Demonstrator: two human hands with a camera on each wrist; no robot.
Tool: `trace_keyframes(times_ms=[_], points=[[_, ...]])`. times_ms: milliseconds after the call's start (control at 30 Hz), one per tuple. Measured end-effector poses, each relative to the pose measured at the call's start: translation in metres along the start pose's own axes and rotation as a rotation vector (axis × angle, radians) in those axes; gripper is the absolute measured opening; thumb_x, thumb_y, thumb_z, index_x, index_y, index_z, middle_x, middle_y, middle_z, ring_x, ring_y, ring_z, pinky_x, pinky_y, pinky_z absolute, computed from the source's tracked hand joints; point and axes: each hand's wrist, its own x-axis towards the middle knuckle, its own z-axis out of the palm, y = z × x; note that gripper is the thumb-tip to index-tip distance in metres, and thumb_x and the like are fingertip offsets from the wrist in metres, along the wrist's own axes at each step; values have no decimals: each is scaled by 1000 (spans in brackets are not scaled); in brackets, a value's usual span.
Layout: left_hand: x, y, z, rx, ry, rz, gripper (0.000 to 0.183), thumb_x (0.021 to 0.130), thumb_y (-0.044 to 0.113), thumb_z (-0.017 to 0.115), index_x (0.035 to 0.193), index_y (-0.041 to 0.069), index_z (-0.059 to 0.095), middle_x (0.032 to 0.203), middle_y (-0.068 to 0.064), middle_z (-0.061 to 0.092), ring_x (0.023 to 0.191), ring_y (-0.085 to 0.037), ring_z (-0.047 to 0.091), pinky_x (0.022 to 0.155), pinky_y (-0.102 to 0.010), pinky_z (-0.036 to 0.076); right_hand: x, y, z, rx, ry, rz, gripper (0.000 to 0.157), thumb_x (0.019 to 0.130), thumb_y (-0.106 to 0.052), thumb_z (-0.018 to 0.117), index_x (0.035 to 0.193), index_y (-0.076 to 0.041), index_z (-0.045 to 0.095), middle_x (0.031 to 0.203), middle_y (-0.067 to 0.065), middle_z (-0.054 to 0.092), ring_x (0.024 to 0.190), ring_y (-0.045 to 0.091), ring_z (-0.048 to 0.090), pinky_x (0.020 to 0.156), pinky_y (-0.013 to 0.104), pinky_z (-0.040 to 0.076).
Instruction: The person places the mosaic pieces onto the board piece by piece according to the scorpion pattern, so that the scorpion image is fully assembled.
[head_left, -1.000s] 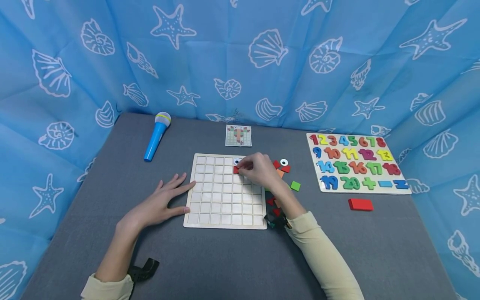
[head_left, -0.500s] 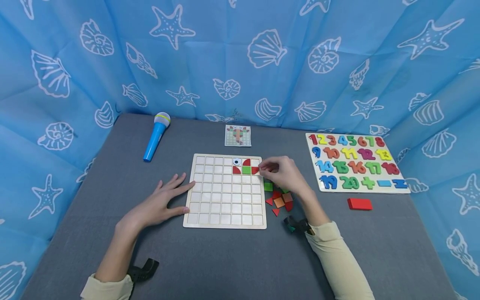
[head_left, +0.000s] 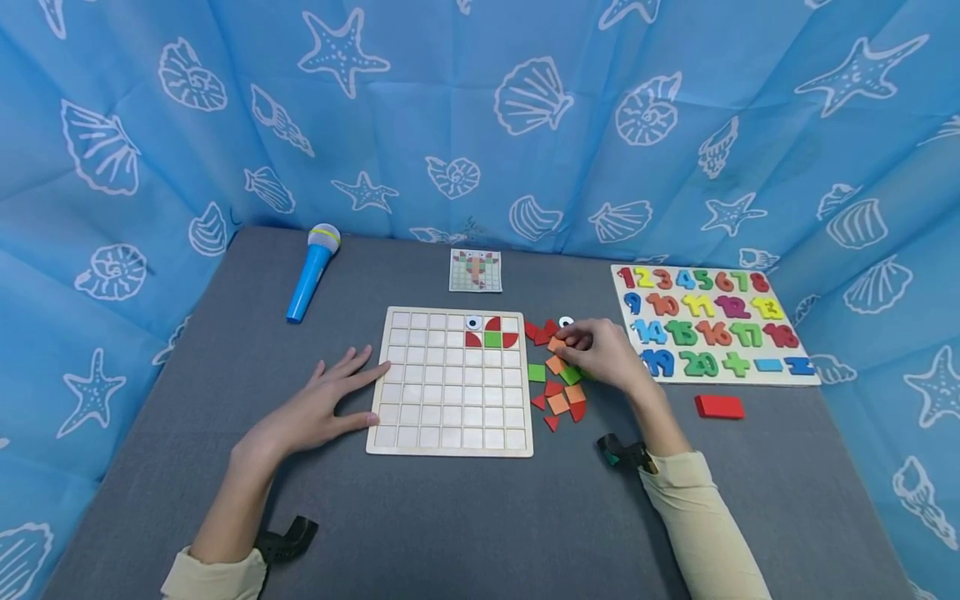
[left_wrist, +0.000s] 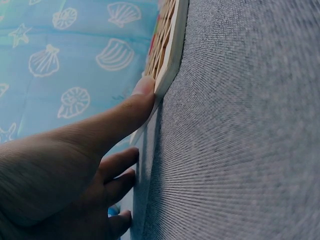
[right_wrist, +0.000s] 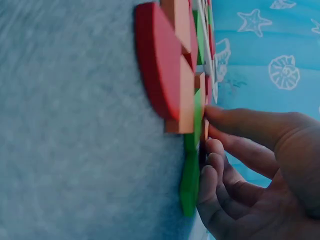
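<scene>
My left hand (head_left: 327, 404) lies with spread fingers at the left edge of a wooden grid board (head_left: 450, 454); its thumb and index fingertip touch the rim. In the board's upper right cells sit an eye tile (head_left: 473, 323), a green square (head_left: 492, 339) and several red quarter-round pieces (head_left: 510, 340). To the right of the board, my right hand (head_left: 600, 354) pinches an orange square tile (head_left: 556, 344) between thumb and index finger, low over a loose pile. The right wrist view shows red, orange and green pieces (right_wrist: 157, 65) close to the fingertips.
Behind the board lies a pattern card (head_left: 476, 271). A blue toy microphone (head_left: 309, 279) is at the back left. On the right are a number puzzle board (head_left: 716, 325) and a red block (head_left: 720, 407). A shell-print curtain (head_left: 450, 125) surrounds the table.
My right hand has left the board's upper right cells, where red pieces and a green square now show, and moved right to the loose pile, pinching an orange square tile. The left hand stays put.
</scene>
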Motion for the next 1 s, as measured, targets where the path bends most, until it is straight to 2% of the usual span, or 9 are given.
trace_keyframes(times_ms=[233, 467, 600, 767, 900, 1000], points=[[0, -3, 0, -24, 8, 18, 80, 99, 44, 78, 168, 23, 43, 180, -26, 23, 167, -56, 13, 125, -86, 6, 4, 3, -1, -6, -15, -2, 23, 100, -15, 79, 118, -1, 79, 98, 14, 72, 79, 18, 61, 67, 24, 48], [4, -24, 10, -35, 49, 84, 81, 98, 58, 74, 168, 36, 41, 180, -24, 24, 167, -55, 15, 122, -88, 9, 2, -1, -1, -27, -12, 13, 19, 97, -13, 80, 111, 0, 75, 100, 16, 74, 83, 21, 66, 73, 28, 53], [5, -29, 11, -37, 52, 106, 81, 98, 60, 73, 169, 36, 40, 180, -23, 24, 167, -54, 15, 120, -90, 7, 0, -5, -1, -12, 9, -4, 16, 97, -10, 80, 108, -1, 74, 97, 15, 76, 84, 21, 69, 73, 24, 55], [6, -32, 12, -32, 52, 120, 82, 99, 57, 74, 169, 34, 39, 180, -23, 23, 167, -55, 14, 119, -90, 7, -4, -11, -3, 31, 23, -50, 22, 101, -12, 77, 122, -4, 76, 99, 14, 77, 86, 22, 74, 73, 22, 57], [8, -36, 16, -9, 53, 81, 82, 98, 60, 74, 168, 41, 38, 182, -18, 23, 169, -50, 14, 124, -87, 8, -7, -21, -2, 78, 3, -100, 27, 103, -10, 74, 130, -7, 76, 108, 15, 79, 86, 24, 75, 72, 23, 57], [6, -28, 13, -11, 57, 70, 81, 97, 57, 76, 168, 39, 40, 181, -19, 24, 168, -52, 16, 124, -87, 9, -7, -30, 2, 161, -26, -107, 26, 104, -6, 72, 129, -4, 76, 111, 19, 80, 82, 29, 77, 67, 25, 57]])
